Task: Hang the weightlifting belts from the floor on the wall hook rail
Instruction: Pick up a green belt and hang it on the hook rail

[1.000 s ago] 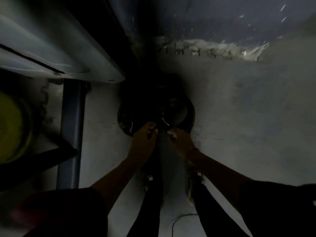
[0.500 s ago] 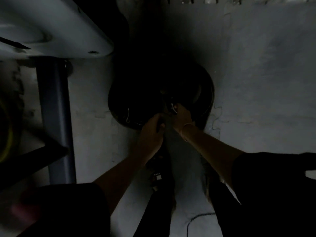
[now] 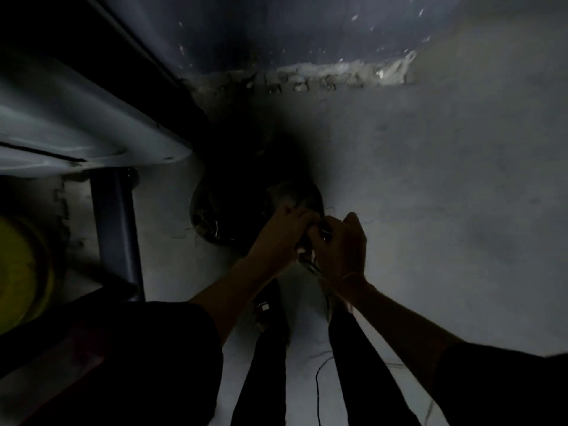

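The scene is very dark. A black coiled weightlifting belt (image 3: 221,216) lies on the grey floor at the foot of the wall. A second black belt (image 3: 295,195) is lifted slightly, and both hands hold its near end. My left hand (image 3: 281,238) is closed on the belt from the left. My right hand (image 3: 338,247) is closed on it from the right, over a small metal buckle part. The two hands touch each other. No hook rail is in view.
A pale machine housing (image 3: 92,127) overhangs at upper left on a dark blue post (image 3: 115,232). A yellow disc (image 3: 18,265) sits at far left. My legs and shoes (image 3: 267,309) stand below the hands. A thin cable (image 3: 318,376) lies on the floor.
Both hands have drawn together and pulled back from the floor with the right-hand belt end. The view has tilted up, so the wall base shows again.
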Motion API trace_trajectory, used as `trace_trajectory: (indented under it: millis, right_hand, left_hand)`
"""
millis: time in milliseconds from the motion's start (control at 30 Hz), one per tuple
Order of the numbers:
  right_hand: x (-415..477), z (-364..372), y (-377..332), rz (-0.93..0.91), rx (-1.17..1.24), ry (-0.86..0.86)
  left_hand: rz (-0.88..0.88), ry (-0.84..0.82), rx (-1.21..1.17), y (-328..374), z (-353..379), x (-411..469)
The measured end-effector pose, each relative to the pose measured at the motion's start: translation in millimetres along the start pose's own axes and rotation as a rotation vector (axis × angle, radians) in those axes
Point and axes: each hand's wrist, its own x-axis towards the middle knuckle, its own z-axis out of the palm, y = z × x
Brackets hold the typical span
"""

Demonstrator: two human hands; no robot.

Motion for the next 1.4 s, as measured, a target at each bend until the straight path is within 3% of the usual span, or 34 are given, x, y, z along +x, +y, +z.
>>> trace_trajectory:
  millis: [133, 267, 433, 533, 700, 833, 967, 1133, 1233, 1400]
  right_hand:
    - [-18, -76, -34, -0.07, -0.009, 0.072]
    - [-35, -138, -78, -0.253, -0.001, 0.182]
    - [-60, -230, -153, -0.388, -0.097, 0.282]
    - [-92, -291, -195, -0.442, -0.119, 0.356]
    - [-153, -360, -249, -0.389, 0.219, 0.519]
    - [-186, -415, -303, -0.376, 0.541, 0.515]
    - [-213, -459, -345, -0.372, 0.847, 0.368]
    - [-228, -505, -388, -0.563, 1.06, 0.221]
    - [-241, -542, -430, -0.686, 1.134, 0.231]
    - [-253, -599, -492, -0.847, 1.15, 0.228]
  left_hand:
    - [0.181, 0.069, 0.19, 44, -49, -5]
    - [0.186, 0.206, 0.212, 93, -97, -26]
    - [0.021, 0.342, -0.392, 169, -185, -58]
    - [-0.025, 0.463, -0.436, 222, -235, -89]
    - [0.122, 0.542, -0.569, 301, -312, -135]
    - [0.203, 0.596, -0.673, 351, -378, -169]
    - [0.259, 0.695, -0.825, 394, -441, -202]
    - [0.38, 0.82, -0.976, 447, -523, -239]
    - [0.464, 0.788, -1.036, 472, -564, -259]
    - [0.6, 0.998, -0.875, 506, -615, -272]
